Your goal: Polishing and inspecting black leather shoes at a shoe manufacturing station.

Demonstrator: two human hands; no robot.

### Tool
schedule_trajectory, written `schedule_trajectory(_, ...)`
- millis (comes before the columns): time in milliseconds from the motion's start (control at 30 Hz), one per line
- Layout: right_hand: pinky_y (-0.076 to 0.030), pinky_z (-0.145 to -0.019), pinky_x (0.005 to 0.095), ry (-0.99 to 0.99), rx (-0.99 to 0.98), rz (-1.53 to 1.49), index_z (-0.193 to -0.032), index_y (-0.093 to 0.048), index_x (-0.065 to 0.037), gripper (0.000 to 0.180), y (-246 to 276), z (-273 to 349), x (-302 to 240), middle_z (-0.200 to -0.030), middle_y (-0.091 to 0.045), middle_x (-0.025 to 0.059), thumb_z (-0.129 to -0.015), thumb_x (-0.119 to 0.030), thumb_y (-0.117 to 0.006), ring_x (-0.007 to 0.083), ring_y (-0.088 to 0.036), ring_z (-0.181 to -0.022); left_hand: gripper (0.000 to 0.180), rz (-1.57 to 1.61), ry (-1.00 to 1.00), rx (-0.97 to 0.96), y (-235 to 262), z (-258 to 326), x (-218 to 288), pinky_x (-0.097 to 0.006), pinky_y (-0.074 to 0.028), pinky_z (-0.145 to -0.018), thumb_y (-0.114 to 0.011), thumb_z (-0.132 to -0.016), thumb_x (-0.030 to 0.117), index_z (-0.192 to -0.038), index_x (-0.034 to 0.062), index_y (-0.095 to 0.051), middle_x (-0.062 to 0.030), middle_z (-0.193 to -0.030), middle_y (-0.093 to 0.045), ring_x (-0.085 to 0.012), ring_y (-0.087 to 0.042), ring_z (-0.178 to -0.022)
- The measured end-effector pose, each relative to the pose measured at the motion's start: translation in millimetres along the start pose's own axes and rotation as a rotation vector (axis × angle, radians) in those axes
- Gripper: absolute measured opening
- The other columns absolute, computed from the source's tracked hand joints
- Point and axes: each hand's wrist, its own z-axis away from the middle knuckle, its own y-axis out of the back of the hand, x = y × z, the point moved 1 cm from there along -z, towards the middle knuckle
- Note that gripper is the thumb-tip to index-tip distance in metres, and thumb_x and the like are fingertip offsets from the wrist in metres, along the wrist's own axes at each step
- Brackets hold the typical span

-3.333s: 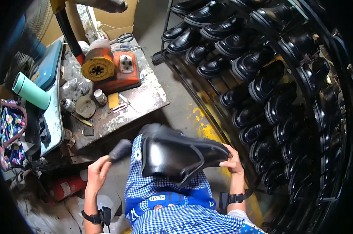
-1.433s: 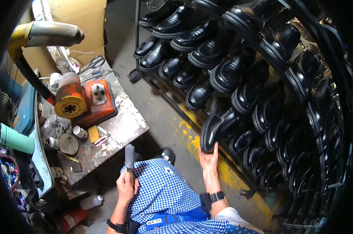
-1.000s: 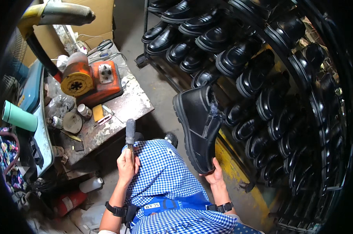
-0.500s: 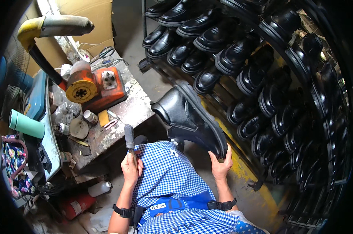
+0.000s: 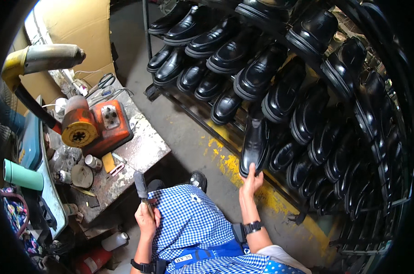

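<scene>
A black leather shoe (image 5: 254, 144) is held at its toe by my right hand (image 5: 251, 182), thumb on top and fingers underneath. Its heel end reaches in among the shoes on the lower rack tier. My left hand (image 5: 146, 218) is wrapped round the handle of a tool with a thick grey padded head (image 5: 140, 183); what kind of tool it is I cannot make out. It points upward, beside the front corner of the workbench (image 5: 145, 150).
Rows of black shoes (image 5: 220, 39) fill the metal rack ahead and to the right. On the bench stand an orange machine (image 5: 110, 121), a white jar (image 5: 93, 162) and a yellow block (image 5: 108, 162). A green tumbler (image 5: 24, 174) lies at left. Yellow paint marks the floor (image 5: 230, 166).
My right hand has carried the shoe away from in front of me to the rack and turned it upright. The view has shifted right; my left hand still grips the padded tool.
</scene>
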Motion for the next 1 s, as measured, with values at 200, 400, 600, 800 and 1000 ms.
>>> schedule_trajectory(200, -0.054, -0.073, 0.0480, -0.249, -0.227, -0.202, -0.127, -0.029, 0.005, 0.072, -81.3, -90.5, 14.0, -0.121, -0.044, 0.0198, -0.078, -0.032, -0.068, 0.0294, -0.051, -0.105, 0.048, -0.016, 0.003, -0.014, -4.0, -3.5, 1.7, -0.020, -0.025, -0.030, -0.029, -0.096, 0.039, -0.098, -0.0033, -0.052, -0.0043, -0.050, -0.048, -0.0061, -0.035, -0.031)
schedule_trajectory(400, -0.040, -0.090, 0.0573, -0.672, -0.390, -0.247, -0.137, -0.003, 0.005, 0.104, -59.4, -87.4, 31.1, -0.138, -0.023, 0.0277, -0.075, -0.055, -0.060, 0.0374, -0.038, -0.121, 0.049, -0.028, -0.026, 0.038, 6.4, -4.7, -3.4, -0.019, -0.025, -0.030, -0.028, -0.096, 0.040, -0.097, -0.0029, -0.052, -0.0041, -0.050, -0.049, -0.0063, -0.034, -0.031)
schedule_trajectory(600, -0.040, -0.092, 0.0557, -0.650, -0.107, -0.392, -0.122, -0.044, -0.003, 0.079, -5.5, -147.7, 22.2, -0.128, -0.044, 0.0166, -0.068, -0.055, -0.069, 0.0328, -0.041, -0.119, 0.049, -0.030, 0.006, 0.001, -2.5, -3.3, 2.4, -0.019, -0.024, -0.030, -0.028, -0.096, 0.040, -0.098, -0.0028, -0.052, -0.0039, -0.049, -0.048, -0.0062, -0.034, -0.031)
schedule_trajectory(800, -0.051, -0.082, 0.0429, -0.487, -0.190, -0.578, -0.106, -0.056, -0.004, 0.044, 1.8, -144.6, -2.3, -0.104, -0.062, 0.0103, -0.080, -0.039, -0.063, 0.0217, -0.061, -0.091, 0.049, -0.012, -0.030, 0.023, 1.6, -2.4, -3.8, -0.019, -0.024, -0.030, -0.027, -0.096, 0.040, -0.097, -0.0027, -0.052, -0.0041, -0.048, -0.048, -0.0060, -0.034, -0.031)
schedule_trajectory(1000, -0.054, -0.072, 0.0395, -0.644, -0.314, -0.646, -0.111, -0.054, -0.005, 0.040, 75.9, -18.3, -5.4, -0.109, -0.059, 0.0117, -0.085, -0.036, -0.057, 0.0252, -0.060, -0.094, 0.047, -0.031, -0.040, 0.059, 2.9, 0.1, -3.3, -0.020, -0.023, -0.031, -0.028, -0.097, 0.038, -0.096, -0.0019, -0.053, -0.0028, -0.048, -0.047, -0.0057, -0.032, -0.031)
